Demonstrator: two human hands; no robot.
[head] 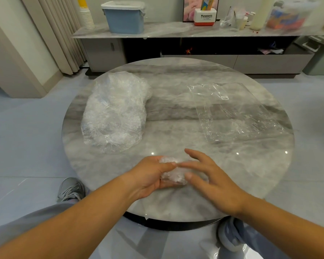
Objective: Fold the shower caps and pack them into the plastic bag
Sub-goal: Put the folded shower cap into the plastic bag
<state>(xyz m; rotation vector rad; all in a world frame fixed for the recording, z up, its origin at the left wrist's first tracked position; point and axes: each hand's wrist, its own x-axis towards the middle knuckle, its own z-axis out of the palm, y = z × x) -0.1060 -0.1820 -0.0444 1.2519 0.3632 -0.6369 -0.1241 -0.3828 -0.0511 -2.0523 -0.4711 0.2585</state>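
Marble table (176,116), left grip (150,174) curled round half-hidden shower cap (173,177), right grip (213,182) splayed, touching it

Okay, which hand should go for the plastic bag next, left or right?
Probably the right. The right hand is open, and the plastic bag lies flat on that side. The left hand holds the bunched shower cap.

table (176,113): glossy grey marble | shower caps (114,111): crinkled clear plastic | plastic bag (238,113): glossy

Home living room: curtains (51,34), sideboard (176,30), marble table (176,113).
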